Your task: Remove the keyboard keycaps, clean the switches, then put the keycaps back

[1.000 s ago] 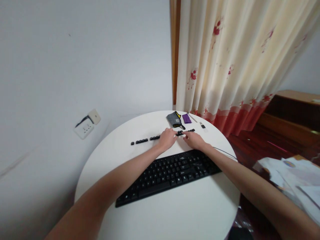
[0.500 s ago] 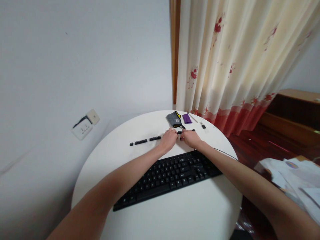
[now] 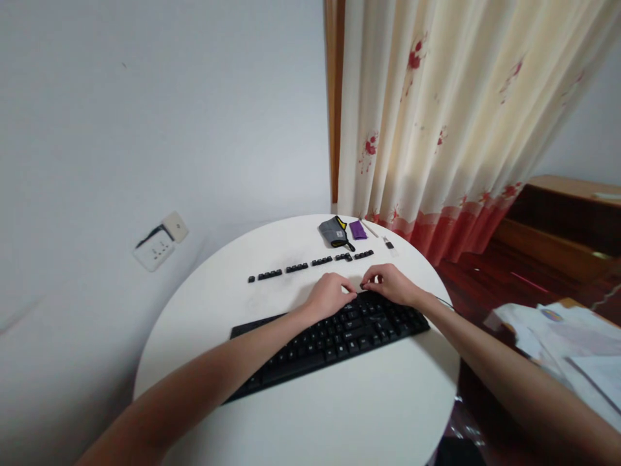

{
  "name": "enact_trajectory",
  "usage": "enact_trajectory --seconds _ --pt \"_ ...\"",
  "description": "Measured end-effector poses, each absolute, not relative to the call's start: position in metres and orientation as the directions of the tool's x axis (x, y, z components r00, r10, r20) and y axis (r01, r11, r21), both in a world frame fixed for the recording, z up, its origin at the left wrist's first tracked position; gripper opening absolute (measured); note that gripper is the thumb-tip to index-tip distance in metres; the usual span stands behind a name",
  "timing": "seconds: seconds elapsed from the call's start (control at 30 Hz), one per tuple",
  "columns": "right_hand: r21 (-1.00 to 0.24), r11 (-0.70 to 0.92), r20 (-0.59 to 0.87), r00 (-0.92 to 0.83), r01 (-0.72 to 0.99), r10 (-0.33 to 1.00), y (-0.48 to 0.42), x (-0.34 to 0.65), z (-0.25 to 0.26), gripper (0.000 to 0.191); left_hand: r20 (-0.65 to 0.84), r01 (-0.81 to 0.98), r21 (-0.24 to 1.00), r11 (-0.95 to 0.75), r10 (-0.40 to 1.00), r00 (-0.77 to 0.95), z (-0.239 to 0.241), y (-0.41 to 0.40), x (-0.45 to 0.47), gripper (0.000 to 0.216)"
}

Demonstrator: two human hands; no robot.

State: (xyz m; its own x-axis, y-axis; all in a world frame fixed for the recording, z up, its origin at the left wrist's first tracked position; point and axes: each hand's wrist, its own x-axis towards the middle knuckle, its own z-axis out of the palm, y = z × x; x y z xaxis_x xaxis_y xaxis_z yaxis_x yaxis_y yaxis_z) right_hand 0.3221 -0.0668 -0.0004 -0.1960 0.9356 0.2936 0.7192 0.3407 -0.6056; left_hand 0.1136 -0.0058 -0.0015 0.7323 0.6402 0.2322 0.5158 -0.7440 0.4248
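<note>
A black keyboard (image 3: pixel 330 340) lies slanted on the round white table (image 3: pixel 310 414). Behind it runs a row of loose black keycaps (image 3: pixel 310 264). My left hand (image 3: pixel 328 296) is curled at the keyboard's far edge, fingertips pointing toward my right hand. My right hand (image 3: pixel 392 285) is bent over the upper right part of the keyboard, its fingertips pinched at a key in the top row. Whether the fingers hold a keycap is too small to see.
At the table's far edge lie a grey pouch with yellow trim (image 3: pixel 334 232), a purple item (image 3: pixel 358 229), a thin white stick and a small dark piece (image 3: pixel 389 244). A curtain (image 3: pixel 436 129) hangs behind. A wall socket (image 3: pixel 154 249) is at left, papers (image 3: pixel 557 336) at right.
Both hands have drawn back from the row of loose keycaps to the keyboard's far edge. The whole keycap row now shows uncovered.
</note>
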Motion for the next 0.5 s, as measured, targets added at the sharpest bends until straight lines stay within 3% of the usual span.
enact_trajectory --seconds 0.13,0.5 --pt "-0.694 0.352 0.278 -0.217 0.628 0.936 -0.089 0.32 -0.004 0.007 0.21 0.437 0.56 -0.704 0.631 0.747 0.0 -0.023 0.113 0.012" --pt "-0.705 0.346 0.257 -0.232 0.619 0.938 -0.1 0.321 -0.008 0.009 0.239 0.415 0.478 -0.774 0.569 0.787 0.004 -0.029 0.119 0.016"
